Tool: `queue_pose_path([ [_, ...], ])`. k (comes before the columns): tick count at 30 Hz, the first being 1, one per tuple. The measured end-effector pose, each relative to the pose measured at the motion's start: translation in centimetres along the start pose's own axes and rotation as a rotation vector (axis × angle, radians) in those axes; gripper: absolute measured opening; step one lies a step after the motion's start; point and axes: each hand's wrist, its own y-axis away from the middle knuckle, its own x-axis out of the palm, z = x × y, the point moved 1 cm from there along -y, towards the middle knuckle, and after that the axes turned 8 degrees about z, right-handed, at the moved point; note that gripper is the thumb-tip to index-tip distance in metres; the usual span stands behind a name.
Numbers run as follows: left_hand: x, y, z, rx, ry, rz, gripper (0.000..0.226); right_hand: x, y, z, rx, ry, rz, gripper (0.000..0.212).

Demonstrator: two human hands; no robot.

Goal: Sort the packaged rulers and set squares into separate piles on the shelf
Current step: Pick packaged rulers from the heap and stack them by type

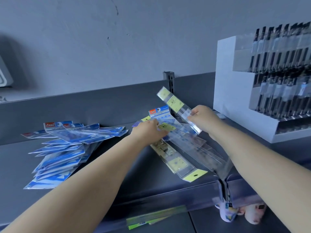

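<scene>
Blue-and-white packaged set squares (pixel 67 145) lie fanned in a loose overlapping pile at the left of the dark grey shelf (pixel 151 179). Clear-sleeved rulers with yellow header cards (pixel 176 158) lie heaped mid-shelf, one blue set-square pack (pixel 159 113) among them. One clear packaged ruler (pixel 178 108) is raised, tilted.

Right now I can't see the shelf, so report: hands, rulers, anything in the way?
Right hand pinches a packaged ruler, lifted. Left hand rests on the mixed pile. Set squares pile lies left. White pen display close on the right.
</scene>
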Motion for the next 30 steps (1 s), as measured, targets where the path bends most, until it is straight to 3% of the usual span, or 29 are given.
queue_pose_path([
  [3,-0.2,-1.2,-0.3,-0.104,0.214,0.0,0.056,-0.9,-0.5,-0.8,0.024,-0.173,-0.003,0.014],
  [6,-0.4,-2.5,-0.5,-0.21,0.432,-0.043,0.044,-0.9,-0.2,-1.2,0.044,-0.274,0.041,0.009],
  [10,-0.2,-3.6,-0.8,-0.268,0.649,-0.102,0.063,-0.6,-0.2,-1.3,0.012,-0.289,0.05,0.005],
  [14,-0.1,-4.0,-1.3,-0.21,0.941,-0.181,0.074,-0.8,-0.7,-1.6,0.016,-0.403,0.038,0.008],
  [19,-2.8,-2.8,-1.4,0.021,1.268,-0.364,0.076,-0.9,-0.8,-0.5,-0.037,-0.586,0.054,0.015],
  [24,-6.9,-1.3,0.3,0.122,1.27,-0.577,0.06,-2.0,-0.5,2.3,-0.117,-0.693,0.067,0.03],
  [30,-10.6,1.7,5.1,0.145,1.222,-0.676,0.021,0.0,0.3,8.5,-0.236,-0.683,0.251,0.029],
])
